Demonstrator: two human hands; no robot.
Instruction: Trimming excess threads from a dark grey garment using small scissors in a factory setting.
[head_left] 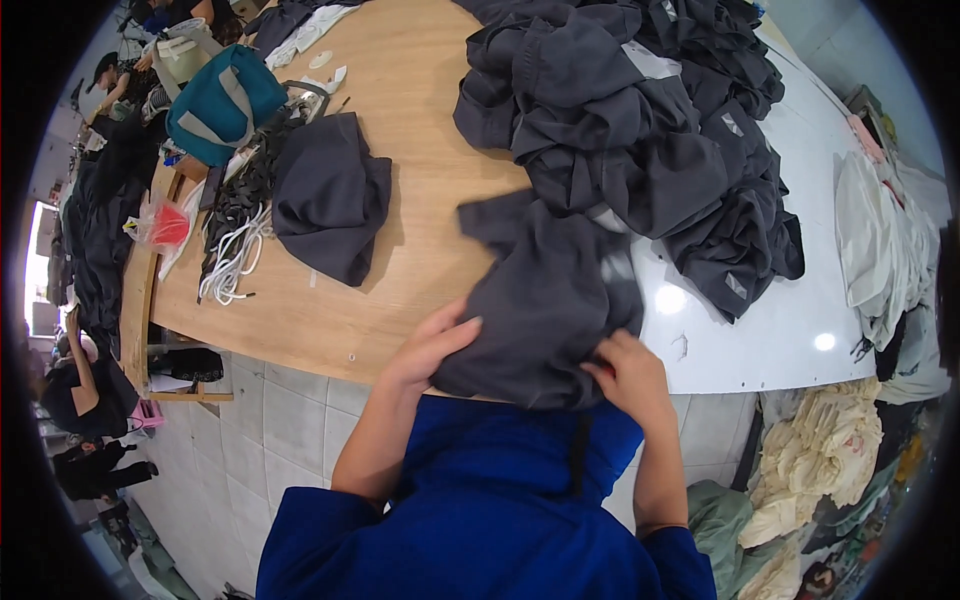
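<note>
1. Head view: one dark grey garment (540, 300) is positioned at the front edge of the wooden desk (420, 130), directly before the wearer. Its lower edge is brought over the desk edge, against the blue clothing (500, 500). Its upper part is blurred; the garment type cannot be determined.

2. Left hand (432, 345): placed at the garment's left side, with the thumb laid along the cloth. Whether the cloth is pinched cannot be told.

3. Right hand (632, 378): fingers are curled and closed on the garment's lower right edge. A small red detail is visible at the fingertips; it cannot be identified.

4. Surroundings: a heap of dark grey garments (620, 130) is stacked beyond the right hand, partly on the white panel (760, 330). A separate folded-over dark garment (330, 200) is laid to the left, well apart from the heap. White cords (238, 258) and a teal bag (226, 105) are located further left.

5. Step in hand (judged): a single garment is being turned or straightened between both hands.

6. Next move (judged): both edges should be held securely, the loose upper flap drawn flat, and the cloth kept clear of the adjoining heap.
</note>
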